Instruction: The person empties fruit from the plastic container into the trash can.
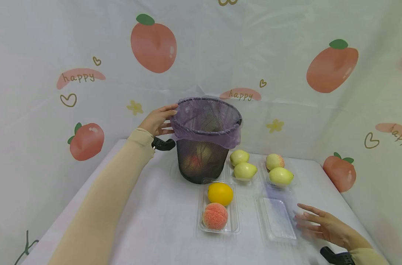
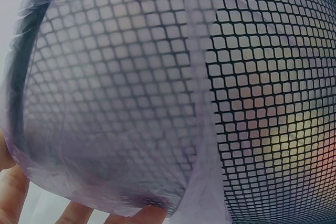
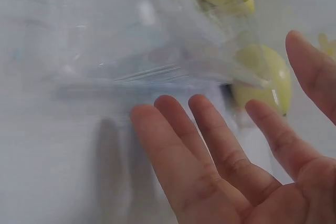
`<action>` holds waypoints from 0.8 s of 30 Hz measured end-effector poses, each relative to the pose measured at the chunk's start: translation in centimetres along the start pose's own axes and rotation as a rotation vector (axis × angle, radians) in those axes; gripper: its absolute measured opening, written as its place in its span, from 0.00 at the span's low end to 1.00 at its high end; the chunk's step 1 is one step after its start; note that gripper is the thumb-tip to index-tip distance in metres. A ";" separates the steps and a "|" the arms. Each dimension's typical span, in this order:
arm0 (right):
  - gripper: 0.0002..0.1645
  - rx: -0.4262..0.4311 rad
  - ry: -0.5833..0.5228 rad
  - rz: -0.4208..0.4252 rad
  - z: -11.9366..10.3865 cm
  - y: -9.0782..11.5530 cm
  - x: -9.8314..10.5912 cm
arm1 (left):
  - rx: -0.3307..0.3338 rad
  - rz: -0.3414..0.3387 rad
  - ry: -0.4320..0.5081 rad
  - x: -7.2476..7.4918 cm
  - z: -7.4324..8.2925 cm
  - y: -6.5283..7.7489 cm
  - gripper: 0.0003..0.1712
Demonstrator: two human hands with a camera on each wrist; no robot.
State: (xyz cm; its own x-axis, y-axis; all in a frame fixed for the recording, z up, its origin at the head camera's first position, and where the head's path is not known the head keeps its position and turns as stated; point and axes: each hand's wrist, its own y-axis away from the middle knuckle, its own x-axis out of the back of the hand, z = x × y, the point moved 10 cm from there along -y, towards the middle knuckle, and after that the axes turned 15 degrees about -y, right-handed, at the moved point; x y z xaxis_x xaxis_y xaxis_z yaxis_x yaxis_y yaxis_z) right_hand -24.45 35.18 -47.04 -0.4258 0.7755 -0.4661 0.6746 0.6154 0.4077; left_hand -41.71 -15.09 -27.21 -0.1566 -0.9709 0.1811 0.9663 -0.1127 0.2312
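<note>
A black mesh bin (image 1: 202, 162) stands upright, lined with a thin purple plastic bag (image 1: 205, 138) folded over its rim. Fruit (image 1: 202, 154) shows blurrily through the mesh. My left hand (image 1: 159, 119) touches the bin's left side near the rim, fingers spread and fairly straight; in the left wrist view its fingertips (image 2: 144, 215) meet the bag's edge. My right hand (image 1: 330, 224) hovers with extended fingers just right of a clear plastic container (image 1: 280, 219), which holds no fruit. That container looks blurred in the right wrist view, and whether the fingers touch it I cannot tell.
Before the bin, a clear container (image 1: 235, 221) holds a yellow fruit (image 1: 220, 194) and a fuzzy peach (image 1: 215, 216). Farther right, one container bears two green-yellow fruits (image 1: 245, 171); another bears a pale peach (image 1: 274, 162) and a green-yellow fruit (image 1: 281, 176). A printed curtain (image 1: 201, 48) hangs behind.
</note>
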 end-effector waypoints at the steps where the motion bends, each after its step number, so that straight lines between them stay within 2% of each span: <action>1: 0.25 0.008 0.011 0.005 -0.3 0.1 0.1 | -0.001 0.000 0.000 0.0 0.0 0.0 0.27; 9: 0.30 0.121 -0.037 -0.098 -3.8 1.1 -1.3 | -0.006 -0.005 -0.012 0.0 0.1 0.0 0.27; 16: 0.33 0.257 -0.046 -0.250 -7.1 1.0 -4.7 | -0.005 -0.008 -0.007 -0.1 0.1 0.0 0.27; 19: 0.32 0.307 -0.008 -0.247 -7.9 0.2 -6.7 | -0.005 -0.009 -0.008 0.0 0.0 -0.1 0.27; 24: 0.28 0.358 0.110 -0.152 -8.0 -1.9 -9.9 | -0.003 -0.005 -0.004 0.1 0.0 -0.4 0.27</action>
State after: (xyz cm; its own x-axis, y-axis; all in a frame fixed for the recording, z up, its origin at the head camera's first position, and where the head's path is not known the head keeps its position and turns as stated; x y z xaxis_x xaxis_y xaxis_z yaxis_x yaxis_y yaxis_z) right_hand -26.30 27.45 -36.89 -0.5858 0.7019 -0.4053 0.7581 0.6513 0.0323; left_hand -42.07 -15.12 -27.32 -0.1621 -0.9696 0.1836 0.9662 -0.1181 0.2291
